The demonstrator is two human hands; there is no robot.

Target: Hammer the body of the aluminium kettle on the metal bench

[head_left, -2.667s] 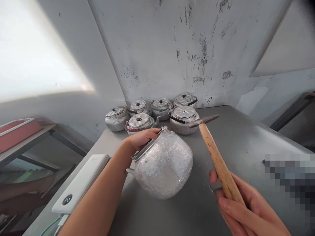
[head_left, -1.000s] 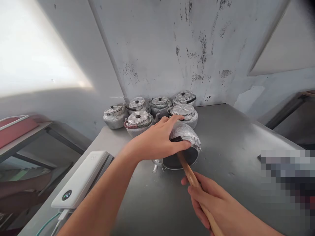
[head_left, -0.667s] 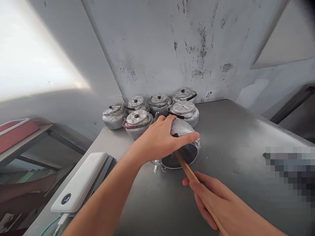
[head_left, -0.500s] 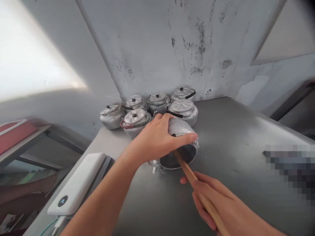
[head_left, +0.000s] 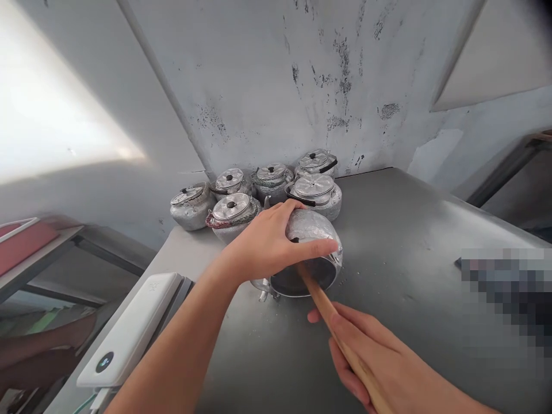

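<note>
On grey metal table (head_left: 409,230), near its far edge: six lidded dimpled aluminium kettles (head_left: 233,208), finished-looking; mid-table, one lidless dimpled aluminium kettle (head_left: 317,229) on its side, left hand (head_left: 267,246) clasping it; wooden-handled hammer (head_left: 318,295), head inside, right hand (head_left: 373,353) gripping.

Seven metal kettles are on the counter (head_left: 409,230) in all. Six are lidded kettles (head_left: 233,211), bunched at the wall in roughly two rows of three with one lid on each, which makes six lids. The seventh is one lidless kettle (head_left: 313,230) lying on its side apart from them. There is also one wooden-handled hammer (head_left: 321,302), one white power bank (head_left: 129,333) at the counter's near left edge, and two hands, the left hand (head_left: 269,244) and the right hand (head_left: 375,362), both the person's own.
</note>
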